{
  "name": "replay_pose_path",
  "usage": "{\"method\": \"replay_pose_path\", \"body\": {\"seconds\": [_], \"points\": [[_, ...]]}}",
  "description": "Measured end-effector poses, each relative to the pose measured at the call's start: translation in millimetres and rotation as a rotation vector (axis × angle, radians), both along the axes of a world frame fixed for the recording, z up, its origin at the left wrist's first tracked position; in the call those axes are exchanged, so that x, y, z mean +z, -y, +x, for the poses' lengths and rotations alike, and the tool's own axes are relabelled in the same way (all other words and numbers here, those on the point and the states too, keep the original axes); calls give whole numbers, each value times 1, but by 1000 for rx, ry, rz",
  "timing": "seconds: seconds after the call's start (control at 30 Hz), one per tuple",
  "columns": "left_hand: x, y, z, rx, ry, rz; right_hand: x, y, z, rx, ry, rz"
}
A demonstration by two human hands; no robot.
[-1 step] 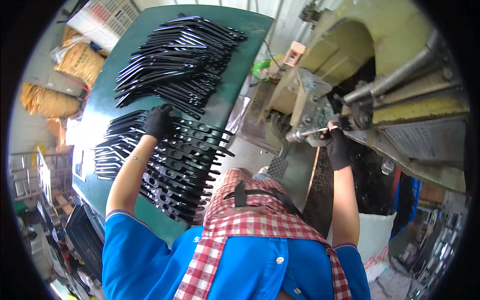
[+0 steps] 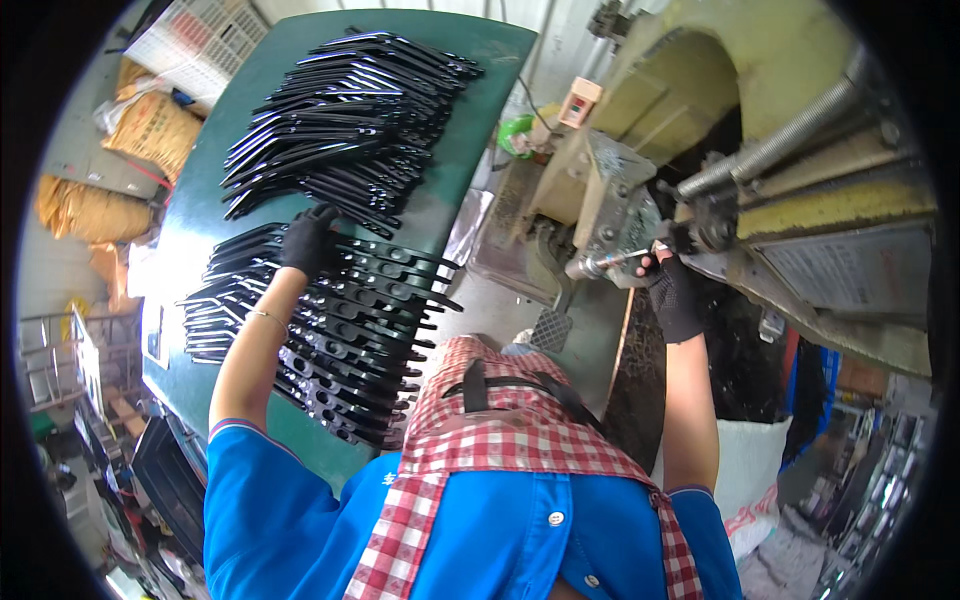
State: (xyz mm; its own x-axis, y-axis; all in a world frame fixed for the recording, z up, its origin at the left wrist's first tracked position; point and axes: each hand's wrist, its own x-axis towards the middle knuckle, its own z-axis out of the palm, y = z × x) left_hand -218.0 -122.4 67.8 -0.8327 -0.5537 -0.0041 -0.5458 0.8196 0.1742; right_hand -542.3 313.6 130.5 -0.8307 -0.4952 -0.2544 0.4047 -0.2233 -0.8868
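Note:
My left hand (image 2: 310, 243), in a black fingerless glove, is closed at the upper edge of a stack of bent black metal bars (image 2: 350, 330) with round holes. Its fingers curl over the top bar; their tips are partly hidden. At the machine (image 2: 620, 210) on the right, my right hand (image 2: 672, 298), gloved the same way, pinches a thin metal rod (image 2: 627, 258). The rod's left end meets a silvery cylindrical fitting (image 2: 588, 268). Farther back lies a second pile of glossy black bars (image 2: 350, 120).
The green table (image 2: 480, 50) carries both piles. Below the machine is a foot pedal (image 2: 551, 330). A pink switch box (image 2: 580, 102) sits at its side. Filled sacks (image 2: 155, 130) and a white crate (image 2: 200, 45) stand beyond the table. A white sack (image 2: 740, 470) is at the right.
The whole view has shifted slightly, so the table and machine appear a little farther left. Both hands keep their places on the bars and the rod.

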Motion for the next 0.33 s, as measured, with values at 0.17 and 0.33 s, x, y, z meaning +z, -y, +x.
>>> {"method": "replay_pose_path", "body": {"seconds": [0.17,0.33], "points": [[14,10,-23,-89,155,17,66,15,29,70,-317,249],[4,23,-30,-211,157,-84,58,7,22,90,-285,262]]}}
